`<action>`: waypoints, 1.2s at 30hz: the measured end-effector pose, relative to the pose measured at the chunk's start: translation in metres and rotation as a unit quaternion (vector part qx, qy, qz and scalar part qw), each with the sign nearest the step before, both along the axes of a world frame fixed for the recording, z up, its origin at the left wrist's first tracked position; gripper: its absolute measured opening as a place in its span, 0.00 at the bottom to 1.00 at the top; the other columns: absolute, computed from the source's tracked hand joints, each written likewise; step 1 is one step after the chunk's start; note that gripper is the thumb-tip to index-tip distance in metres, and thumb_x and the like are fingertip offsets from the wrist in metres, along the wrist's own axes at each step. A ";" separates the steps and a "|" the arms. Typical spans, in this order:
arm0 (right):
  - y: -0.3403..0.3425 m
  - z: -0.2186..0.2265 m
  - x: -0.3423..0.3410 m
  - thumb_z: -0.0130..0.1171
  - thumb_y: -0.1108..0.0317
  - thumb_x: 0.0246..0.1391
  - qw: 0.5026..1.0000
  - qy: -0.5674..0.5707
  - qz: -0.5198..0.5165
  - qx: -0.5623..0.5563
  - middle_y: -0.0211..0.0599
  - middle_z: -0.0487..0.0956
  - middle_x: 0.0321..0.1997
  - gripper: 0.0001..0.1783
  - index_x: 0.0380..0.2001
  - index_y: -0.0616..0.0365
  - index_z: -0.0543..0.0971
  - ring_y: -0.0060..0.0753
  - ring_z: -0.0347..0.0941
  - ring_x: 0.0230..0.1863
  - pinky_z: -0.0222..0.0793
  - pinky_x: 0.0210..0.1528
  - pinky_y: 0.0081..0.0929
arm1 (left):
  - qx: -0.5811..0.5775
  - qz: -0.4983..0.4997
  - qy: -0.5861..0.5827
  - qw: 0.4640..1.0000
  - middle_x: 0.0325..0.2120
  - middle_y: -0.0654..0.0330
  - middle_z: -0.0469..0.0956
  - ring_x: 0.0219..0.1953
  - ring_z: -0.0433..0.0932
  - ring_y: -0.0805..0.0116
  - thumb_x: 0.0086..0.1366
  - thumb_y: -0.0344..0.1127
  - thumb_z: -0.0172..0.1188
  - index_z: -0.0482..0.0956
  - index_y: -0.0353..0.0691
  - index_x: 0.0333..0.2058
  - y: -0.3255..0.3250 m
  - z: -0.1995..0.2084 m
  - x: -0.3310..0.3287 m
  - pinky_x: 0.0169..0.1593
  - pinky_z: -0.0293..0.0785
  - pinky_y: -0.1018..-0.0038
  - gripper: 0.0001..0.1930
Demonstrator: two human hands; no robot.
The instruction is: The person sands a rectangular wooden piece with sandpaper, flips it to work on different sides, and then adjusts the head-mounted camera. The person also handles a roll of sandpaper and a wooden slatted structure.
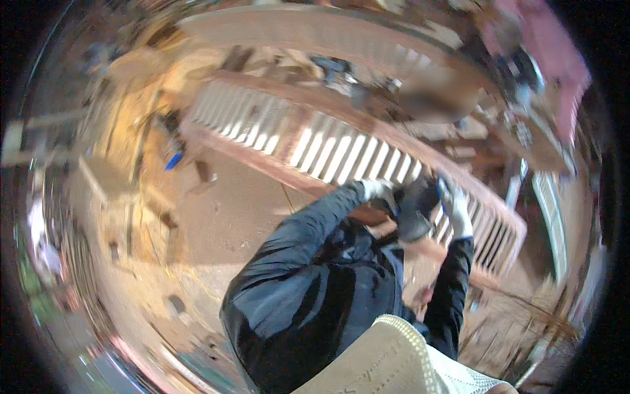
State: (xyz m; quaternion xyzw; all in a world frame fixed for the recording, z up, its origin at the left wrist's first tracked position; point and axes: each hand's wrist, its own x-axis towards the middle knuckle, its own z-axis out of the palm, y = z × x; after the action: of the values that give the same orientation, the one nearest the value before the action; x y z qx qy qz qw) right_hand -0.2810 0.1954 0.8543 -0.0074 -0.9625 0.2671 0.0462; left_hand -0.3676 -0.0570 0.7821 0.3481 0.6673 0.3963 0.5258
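A long slatted wooden panel (289, 134), like a louvered shutter, runs slantwise from the upper left to the right in front of me. Over its right half I hold a dark, rounded tool (418, 207) whose exact kind is blurred. My left hand (376, 189), in a white glove, is closed at the tool's left side; its fingertips are partly hidden. On the other side my right hand (454, 202), also gloved in white, grips the tool with bent fingers. Light shows between many of the slats beneath and left of the tool.
Behind the panel lies another long curved wooden piece (315, 29). Loose scraps and small tools (338, 72) clutter the far side. A small blue object (174, 161) lies at the left near wooden blocks (102, 177). Pink material (558, 59) shows at the upper right.
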 end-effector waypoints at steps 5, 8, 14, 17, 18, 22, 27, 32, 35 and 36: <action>-0.032 -0.020 -0.038 0.55 0.67 0.52 0.993 -0.079 0.039 -0.078 0.45 0.75 0.49 0.16 0.45 0.58 0.76 0.40 0.69 0.52 0.62 0.54 0.34 | -0.023 0.073 0.123 0.989 0.39 0.48 0.77 0.43 0.75 0.55 0.40 0.37 0.67 0.69 0.37 0.51 -0.018 -0.044 0.008 0.48 0.70 0.64 0.35; 0.011 -0.042 -0.011 0.53 0.67 0.53 0.994 -0.065 -0.027 -0.088 0.44 0.78 0.37 0.13 0.40 0.58 0.77 0.43 0.73 0.44 0.66 0.47 0.36 | -0.144 0.041 0.323 0.935 0.38 0.41 0.74 0.43 0.73 0.47 0.45 0.38 0.56 0.68 0.33 0.48 0.002 0.006 0.028 0.47 0.70 0.60 0.29; -0.010 -0.004 -0.031 0.53 0.63 0.52 0.998 -0.049 -0.021 -0.034 0.45 0.78 0.39 0.14 0.41 0.53 0.77 0.49 0.74 0.42 0.67 0.44 0.40 | -0.013 0.322 0.111 0.940 0.38 0.49 0.77 0.40 0.76 0.65 0.62 0.44 0.54 0.70 0.31 0.48 -0.041 0.023 0.040 0.44 0.71 0.72 0.23; -0.032 0.012 -0.035 0.51 0.68 0.51 0.996 -0.087 -0.017 -0.020 0.43 0.78 0.43 0.16 0.44 0.53 0.77 0.47 0.73 0.46 0.68 0.47 0.36 | -0.043 0.318 0.148 0.935 0.40 0.45 0.75 0.43 0.74 0.45 0.60 0.43 0.52 0.73 0.39 0.46 -0.036 -0.008 0.064 0.46 0.70 0.58 0.19; -0.032 0.006 -0.031 0.53 0.69 0.49 0.996 -0.083 -0.022 -0.030 0.43 0.77 0.45 0.17 0.45 0.53 0.77 0.47 0.73 0.47 0.67 0.48 0.37 | -0.048 0.314 0.177 0.932 0.43 0.46 0.73 0.45 0.73 0.46 0.60 0.41 0.52 0.71 0.41 0.48 -0.025 -0.013 0.070 0.48 0.69 0.57 0.19; -0.055 0.017 -0.037 0.53 0.68 0.50 0.997 -0.069 -0.012 0.009 0.44 0.77 0.45 0.17 0.45 0.52 0.77 0.46 0.73 0.47 0.67 0.49 0.37 | -0.025 0.407 0.126 0.904 0.47 0.49 0.72 0.50 0.70 0.49 0.64 0.40 0.48 0.71 0.42 0.49 -0.022 -0.015 0.071 0.53 0.66 0.63 0.17; -0.055 0.016 -0.038 0.51 0.66 0.53 0.995 -0.091 -0.014 -0.036 0.44 0.77 0.45 0.16 0.46 0.52 0.76 0.47 0.73 0.47 0.67 0.49 0.37 | -0.123 0.388 0.127 0.905 0.44 0.48 0.73 0.49 0.70 0.47 0.63 0.50 0.49 0.73 0.42 0.45 -0.008 -0.012 0.066 0.50 0.67 0.59 0.20; -0.046 0.022 -0.039 0.51 0.65 0.53 0.990 -0.137 -0.007 -0.045 0.46 0.77 0.45 0.16 0.45 0.54 0.76 0.49 0.72 0.46 0.67 0.49 0.37 | -0.092 0.383 0.139 0.909 0.43 0.48 0.73 0.47 0.71 0.44 0.62 0.52 0.49 0.73 0.39 0.43 -0.004 0.017 0.059 0.50 0.66 0.58 0.22; -0.039 0.022 -0.042 0.50 0.65 0.53 0.987 -0.152 0.020 -0.043 0.47 0.77 0.45 0.16 0.45 0.56 0.75 0.50 0.72 0.47 0.66 0.49 0.36 | -0.009 0.370 0.132 0.919 0.41 0.46 0.73 0.46 0.71 0.45 0.61 0.53 0.49 0.73 0.36 0.44 -0.004 0.005 0.051 0.49 0.66 0.59 0.24; -0.034 0.006 -0.041 0.50 0.66 0.53 0.990 -0.138 0.010 -0.036 0.48 0.77 0.45 0.16 0.45 0.57 0.75 0.50 0.72 0.47 0.66 0.50 0.37 | 0.014 0.373 0.123 0.919 0.40 0.45 0.73 0.45 0.71 0.45 0.61 0.53 0.48 0.73 0.36 0.44 -0.004 0.001 0.052 0.48 0.66 0.59 0.25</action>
State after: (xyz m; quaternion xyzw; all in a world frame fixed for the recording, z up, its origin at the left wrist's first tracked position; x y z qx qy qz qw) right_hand -0.3223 0.1611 0.8604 -0.0367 -0.9494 0.2986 -0.0900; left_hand -0.3152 -0.0608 0.7829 0.1270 0.8026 0.5272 0.2485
